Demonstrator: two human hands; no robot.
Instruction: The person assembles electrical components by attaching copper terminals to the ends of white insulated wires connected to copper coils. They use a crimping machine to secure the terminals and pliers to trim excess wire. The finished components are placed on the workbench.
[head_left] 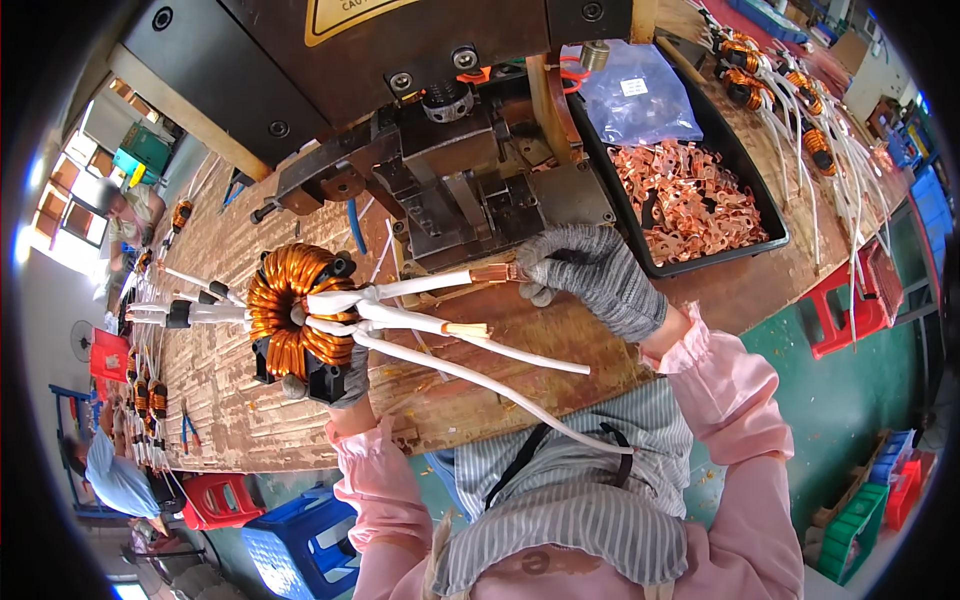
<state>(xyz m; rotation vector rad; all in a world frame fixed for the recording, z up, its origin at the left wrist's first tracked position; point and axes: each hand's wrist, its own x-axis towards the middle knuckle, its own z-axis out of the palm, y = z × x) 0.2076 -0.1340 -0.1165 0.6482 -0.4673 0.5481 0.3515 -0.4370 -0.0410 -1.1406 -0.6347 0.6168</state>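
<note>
A toroidal coil [297, 300] wound with thick orange-copper wire sits in a black holder left of centre. My left hand [350, 382], in a grey glove, is closed round its lower side; most of its fingers are hidden by the coil. White-sleeved leads [430, 285] run from the coil to the right, and a lower one ends in bare copper strands [468, 330]. With a grey knit glove on, my right hand [590, 272] pinches what looks like a small copper terminal [508, 272] at the upper lead's tip. That tip lies just in front of the press tooling [455, 200].
The dark press [340, 60] stands over the wooden bench [220, 420]. To its right, a black tray [770, 245] holds copper terminals [690, 200] and a plastic bag [640, 95]. More coils [745, 75] lie at the far right. Other people [120, 470] work at left.
</note>
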